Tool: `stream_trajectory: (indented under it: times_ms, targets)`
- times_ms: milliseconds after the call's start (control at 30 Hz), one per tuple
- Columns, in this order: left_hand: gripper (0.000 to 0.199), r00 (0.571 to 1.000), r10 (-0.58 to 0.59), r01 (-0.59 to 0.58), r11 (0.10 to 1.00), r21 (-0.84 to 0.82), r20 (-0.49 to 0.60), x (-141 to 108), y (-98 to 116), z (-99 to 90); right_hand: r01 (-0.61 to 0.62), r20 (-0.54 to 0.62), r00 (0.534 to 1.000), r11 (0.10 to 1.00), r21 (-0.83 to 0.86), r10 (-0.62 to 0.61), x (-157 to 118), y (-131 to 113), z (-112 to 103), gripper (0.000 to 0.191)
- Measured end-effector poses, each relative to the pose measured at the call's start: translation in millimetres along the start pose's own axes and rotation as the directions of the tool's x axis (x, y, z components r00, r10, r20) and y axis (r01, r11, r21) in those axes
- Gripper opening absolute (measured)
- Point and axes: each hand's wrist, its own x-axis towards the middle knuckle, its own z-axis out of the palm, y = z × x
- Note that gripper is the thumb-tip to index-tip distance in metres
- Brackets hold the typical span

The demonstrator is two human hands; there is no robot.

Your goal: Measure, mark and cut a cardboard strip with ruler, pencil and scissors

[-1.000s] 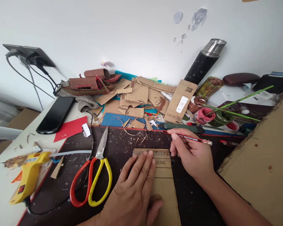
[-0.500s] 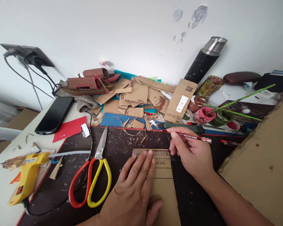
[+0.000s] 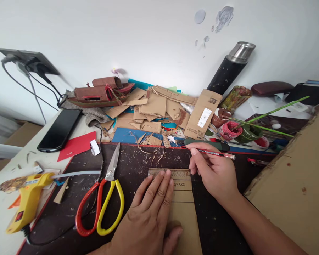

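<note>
A brown cardboard strip [image 3: 184,219] with printed text and dark lines across it lies on the dark mat. A clear ruler [image 3: 184,174] seems to lie across its far end. My left hand [image 3: 152,209] rests flat on the strip, fingers stretched out with their tips on the ruler. Pinched between the fingers of my right hand [image 3: 212,170] is a red pencil [image 3: 215,153], held nearly level beside the strip's far right corner. Its tip is hidden by my fingers.
Scissors [image 3: 113,173] with red and yellow handles and a yellow glue gun [image 3: 29,202] lie left. A phone [image 3: 60,130] is behind them. Cardboard scraps [image 3: 156,106], a model boat [image 3: 95,95], paint jars [image 3: 251,132] and a flask [image 3: 230,67] line the back; large cardboard [image 3: 300,177] stands right.
My right hand and the pencil have shifted very slightly left. My left hand stays in place on the strip, and the whole view has drifted a little.
</note>
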Motion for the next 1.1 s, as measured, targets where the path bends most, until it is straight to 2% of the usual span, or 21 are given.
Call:
stream_trajectory:
  times_ms: [333, 667, 933, 1100]
  targets:
    - [0.079, 0.999, -0.013, 0.012, 0.998, -0.056, -0.030, -1.5, -0.7, 0.8, 0.001, 0.020, 1.000, 1.000, 0.005, -0.001, 0.3, -0.3, 0.5, 0.017]
    - [0.071, 0.999, -0.004, 0.002, 0.999, -0.044, -0.049, -0.4, 0.9, -1.3, 0.006, 0.017, 1.000, 1.000, -0.004, -0.006, -1.8, -1.3, 0.0, 0.017]
    - [0.070, 0.999, 0.003, -0.005, 0.999, -0.033, -0.049, 0.8, -1.0, -3.6, -0.056, -0.002, 0.998, 0.996, 0.070, 0.056, -1.4, -4.1, -0.9, 0.019]
    - [0.067, 0.998, -0.007, 0.005, 0.999, -0.034, -0.061, 2.1, -0.6, -5.6, -0.094, -0.004, 0.995, 0.977, 0.193, 0.097, -2.9, -7.6, -2.9, 0.027]
